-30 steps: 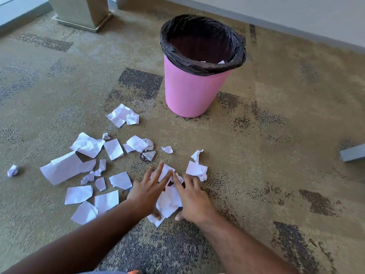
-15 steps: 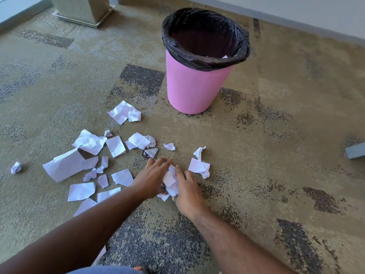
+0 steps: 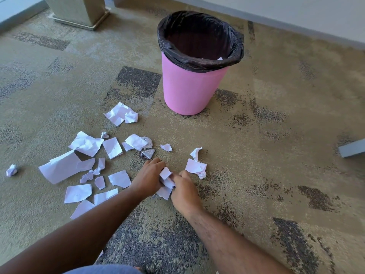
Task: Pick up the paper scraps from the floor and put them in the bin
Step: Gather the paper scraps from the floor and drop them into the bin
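Observation:
A pink bin (image 3: 189, 89) with a black liner stands on the carpet ahead of me; a bit of white paper shows inside at its near rim. My left hand (image 3: 147, 178) and my right hand (image 3: 184, 191) are pressed together low on the floor, squeezing a bunch of white paper scraps (image 3: 166, 181) between them. Just right of my hands lies a crumpled scrap (image 3: 196, 167). Several more white scraps (image 3: 65, 167) are scattered on the carpet to the left, and a small paper ball (image 3: 12, 170) sits at the far left.
A metal pedestal base (image 3: 79, 14) stands at the back left. A wall skirting (image 3: 296, 26) runs along the back right. A grey flat object (image 3: 352, 148) pokes in at the right edge. Patterned carpet lies between my hands and the bin.
My hands went from lying flat with spread fingers on the scraps to closing together around them, bunching the paper into one clump.

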Demonstrator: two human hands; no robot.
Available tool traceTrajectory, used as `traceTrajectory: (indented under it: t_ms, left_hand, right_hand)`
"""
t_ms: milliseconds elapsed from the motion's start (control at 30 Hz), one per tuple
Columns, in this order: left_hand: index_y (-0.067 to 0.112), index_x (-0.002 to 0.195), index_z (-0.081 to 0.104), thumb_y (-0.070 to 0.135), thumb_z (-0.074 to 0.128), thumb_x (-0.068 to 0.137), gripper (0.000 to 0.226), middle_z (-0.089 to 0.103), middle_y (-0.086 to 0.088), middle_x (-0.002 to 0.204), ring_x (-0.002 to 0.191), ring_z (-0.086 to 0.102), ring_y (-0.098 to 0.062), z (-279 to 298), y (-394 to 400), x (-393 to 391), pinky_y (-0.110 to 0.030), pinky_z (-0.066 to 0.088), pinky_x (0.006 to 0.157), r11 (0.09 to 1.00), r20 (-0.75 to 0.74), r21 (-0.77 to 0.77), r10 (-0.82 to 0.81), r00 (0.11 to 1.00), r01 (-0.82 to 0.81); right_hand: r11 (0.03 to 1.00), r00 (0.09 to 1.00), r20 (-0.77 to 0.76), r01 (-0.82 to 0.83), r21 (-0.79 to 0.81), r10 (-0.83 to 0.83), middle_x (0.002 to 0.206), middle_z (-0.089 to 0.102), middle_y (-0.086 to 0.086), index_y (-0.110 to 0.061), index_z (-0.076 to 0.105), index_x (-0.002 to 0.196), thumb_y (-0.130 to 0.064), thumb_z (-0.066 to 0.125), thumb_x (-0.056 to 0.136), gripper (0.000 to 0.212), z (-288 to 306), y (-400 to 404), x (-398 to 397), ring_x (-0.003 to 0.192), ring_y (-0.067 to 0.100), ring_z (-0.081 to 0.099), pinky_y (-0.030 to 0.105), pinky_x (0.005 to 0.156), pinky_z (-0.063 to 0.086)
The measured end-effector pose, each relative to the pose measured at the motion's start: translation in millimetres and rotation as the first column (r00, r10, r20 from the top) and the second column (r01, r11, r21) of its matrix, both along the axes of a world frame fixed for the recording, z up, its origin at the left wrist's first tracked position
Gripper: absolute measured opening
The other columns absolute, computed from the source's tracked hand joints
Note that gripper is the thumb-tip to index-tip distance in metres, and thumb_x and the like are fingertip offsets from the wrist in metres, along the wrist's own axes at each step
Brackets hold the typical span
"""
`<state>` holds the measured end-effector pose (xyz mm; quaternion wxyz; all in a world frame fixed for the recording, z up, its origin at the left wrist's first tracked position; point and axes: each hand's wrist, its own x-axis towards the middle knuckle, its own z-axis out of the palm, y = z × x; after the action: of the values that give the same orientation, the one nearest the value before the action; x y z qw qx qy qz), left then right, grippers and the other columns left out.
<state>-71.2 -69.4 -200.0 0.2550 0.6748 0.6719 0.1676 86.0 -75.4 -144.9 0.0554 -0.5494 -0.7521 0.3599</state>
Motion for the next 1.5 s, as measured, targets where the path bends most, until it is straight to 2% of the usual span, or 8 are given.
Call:
traceTrajectory:
  t_ms: [200, 300, 567, 867, 1033, 1267, 1400, 1500]
  left_hand:
    - [0.02, 0.065, 0.036, 0.001, 0.06, 0.069, 0.031, 0.049, 0.001, 0.061, 0.062, 0.044, -0.025, 18.1, 8.5, 0.8, -0.037, 0.027, 0.05, 0.993, 0.016, -0.027, 0.115, 0.993, -0.115]
    - [0.014, 0.066, 0.043, 0.001, 0.063, 0.069, 0.024, 0.056, -0.005, 0.061, 0.062, 0.052, -0.03, 40.8, 26.2, -3.8, -0.04, 0.037, 0.051, 0.993, 0.006, 0.007, 0.118, 0.993, -0.118]
    - [0.017, 0.069, 0.049, 0.003, 0.066, 0.069, 0.022, 0.06, -0.001, 0.067, 0.066, 0.055, -0.027, 119.5, 102.7, -23.2, -0.036, 0.041, 0.052, 0.973, -0.057, 0.221, 0.088, 0.994, -0.073]
    - [0.016, 0.068, 0.046, -0.005, 0.061, 0.065, 0.026, 0.045, 0.004, 0.066, 0.063, 0.039, -0.023, 226.0, 191.2, -29.2, -0.042, 0.039, 0.056, 0.824, -0.19, 0.562, 0.037, 0.981, 0.078]
    - [0.021, 0.069, 0.048, -0.001, 0.066, 0.073, 0.028, 0.048, 0.004, 0.067, 0.066, 0.045, -0.022, 255.6, 230.3, -31.6, -0.046, 0.043, 0.061, 0.788, -0.183, 0.611, 0.052, 0.982, 0.072]
    - [0.015, 0.073, 0.049, -0.004, 0.059, 0.074, 0.021, 0.053, -0.005, 0.074, 0.073, 0.046, -0.029, 274.6, 274.6, -22.4, -0.033, 0.028, 0.06, 0.767, -0.142, 0.64, 0.063, 0.988, 0.043]
    - [0.006, 0.081, 0.053, 0.001, 0.062, 0.072, 0.014, 0.055, -0.01, 0.078, 0.075, 0.052, -0.037, 274.3, 310.2, -26.1, -0.034, 0.022, 0.057, 0.83, -0.107, 0.557, 0.034, 0.994, 0.031]
    - [0.009, 0.105, 0.055, 0.024, 0.08, 0.07, 0.046, 0.06, -0.011, 0.1, 0.089, 0.056, -0.032, 270.6, 329.2, -30.9, -0.034, 0.038, 0.066, 0.9, -0.083, 0.435, 0.02, 0.996, 0.019]
  right_hand:
    - [0.997, 0.997, -0.062, 0.04, 0.062, -0.036, 0.1, 0.044, -0.005, -0.011, 0.064, 0.107, -0.017, 0.052, 0.101, 0.015, 10.4, 6.3, -5.0, 0.081, 0.013, 0.05, 0.024, 0.069, 0.038]
    - [0.994, 0.991, -0.117, 0.076, 0.081, -0.067, 0.095, 0.045, -0.011, -0.013, 0.062, 0.106, -0.015, 0.049, 0.101, 0.014, 20.1, 23.6, -7.0, 0.074, 0.009, 0.05, 0.018, 0.058, 0.036]
    - [0.912, 0.988, -0.156, 0.056, 0.407, 0.009, 0.102, 0.044, -0.006, -0.019, 0.067, 0.113, -0.008, 0.062, 0.094, 0.023, 76.8, 91.5, -19.2, 0.082, 0.013, 0.052, 0.035, 0.071, 0.051]
    - [0.802, 0.929, -0.369, 0.195, 0.564, 0.034, 0.106, 0.048, -0.004, -0.014, 0.064, 0.116, -0.012, 0.05, 0.099, 0.022, 160.2, 168.3, -26.1, 0.084, 0.003, 0.043, 0.02, 0.069, 0.033]
    - [0.739, 0.93, -0.365, 0.222, 0.637, 0.034, 0.106, 0.048, -0.005, -0.011, 0.063, 0.112, -0.011, 0.049, 0.101, 0.018, 186.7, 207.4, -27.4, 0.08, 0.005, 0.045, 0.028, 0.065, 0.039]
    - [0.781, 0.887, -0.462, 0.296, 0.55, -0.011, 0.096, 0.047, -0.004, -0.01, 0.058, 0.102, -0.026, 0.045, 0.104, 0.021, 201.8, 259.3, -29.1, 0.075, 0.009, 0.044, 0.027, 0.062, 0.031]
    - [0.758, 0.958, -0.272, 0.243, 0.605, -0.091, 0.105, 0.045, 0.002, -0.011, 0.062, 0.102, -0.01, 0.049, 0.097, 0.014, 209.0, 290.3, -29.8, 0.084, 0.017, 0.05, 0.026, 0.071, 0.037]
    - [0.859, 0.936, -0.248, 0.333, 0.39, -0.251, 0.12, 0.042, 0.01, -0.014, 0.061, 0.126, -0.01, 0.052, 0.095, 0.032, 218.9, 312.6, -36.3, 0.086, 0.026, 0.049, 0.031, 0.079, 0.038]
